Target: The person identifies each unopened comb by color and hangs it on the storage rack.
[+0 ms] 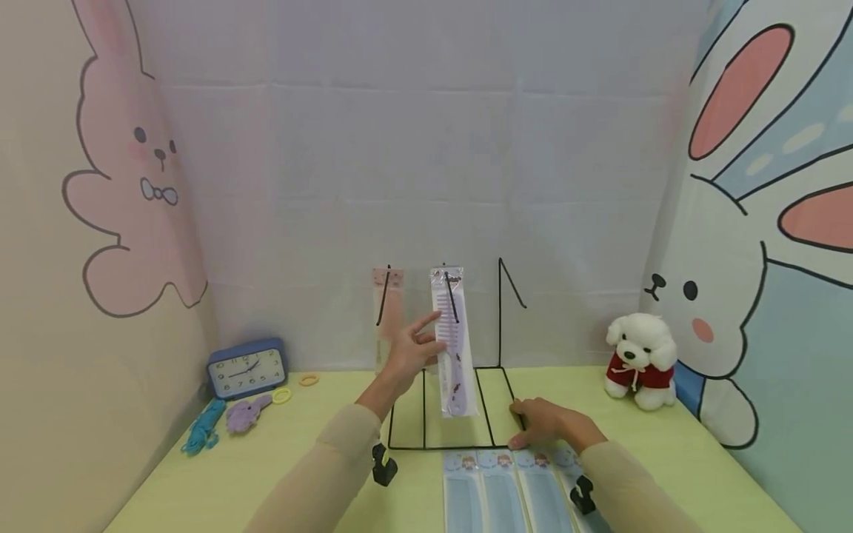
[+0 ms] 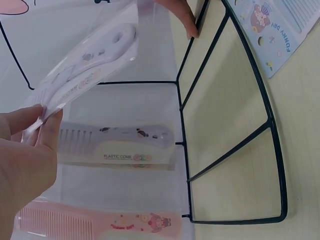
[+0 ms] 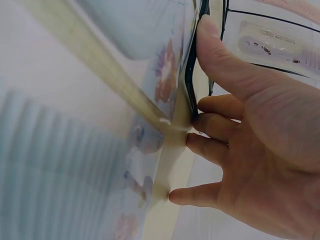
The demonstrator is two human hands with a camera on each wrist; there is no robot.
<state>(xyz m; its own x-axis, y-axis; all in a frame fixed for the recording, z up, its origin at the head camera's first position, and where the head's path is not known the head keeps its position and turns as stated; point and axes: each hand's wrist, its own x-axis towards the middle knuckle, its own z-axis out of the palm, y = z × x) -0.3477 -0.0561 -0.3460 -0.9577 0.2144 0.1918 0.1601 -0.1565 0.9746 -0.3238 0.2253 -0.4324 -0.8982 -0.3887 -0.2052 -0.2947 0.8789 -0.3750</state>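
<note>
A purple comb in a clear packet [image 1: 456,374] hangs at the middle hook of a black wire rack [image 1: 446,448]. My left hand [image 1: 408,357] pinches this packet by its edge between thumb and fingers; the left wrist view shows it tilted out from a second packaged purple comb [image 2: 117,142] behind. On the left hook is a packaged pink comb [image 1: 391,303], partly behind my left hand. My right hand [image 1: 548,422] grips the rack's front right base corner between thumb and fingers. The right hook [image 1: 513,283] carries nothing.
Several packaged blue combs [image 1: 500,492] lie in a row before the rack. At the left are a blue clock [image 1: 248,369], a purple item [image 1: 246,414], a blue cord bundle [image 1: 203,428] and rings [image 1: 282,395]. A white toy dog [image 1: 641,363] sits at the right.
</note>
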